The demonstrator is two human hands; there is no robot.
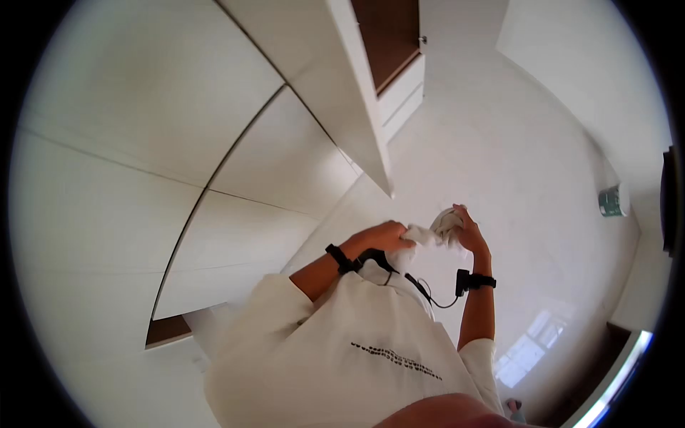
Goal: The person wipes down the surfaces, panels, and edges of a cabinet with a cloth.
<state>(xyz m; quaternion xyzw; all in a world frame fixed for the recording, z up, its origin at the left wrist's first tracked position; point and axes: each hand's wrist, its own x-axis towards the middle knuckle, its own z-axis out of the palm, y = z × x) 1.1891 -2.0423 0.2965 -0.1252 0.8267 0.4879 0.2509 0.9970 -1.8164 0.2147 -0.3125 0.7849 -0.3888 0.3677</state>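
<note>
A crumpled off-white cloth is held up in front of my chest. My left hand is closed on its left end, with the fingers wrapped round the fabric. At the right end, my right hand curls round a bunched, greyer-looking part of the cloth. Some of the fingertips are hidden by the folds. On each wrist sits a black strap with a small device, and a dark cable hangs between them.
Large white cabinet doors fill the left. A cabinet door stands ajar beside a brown-lined compartment. On the pale, glossy floor, a green and white tub stands near the right wall. A dark-framed edge lies lower right.
</note>
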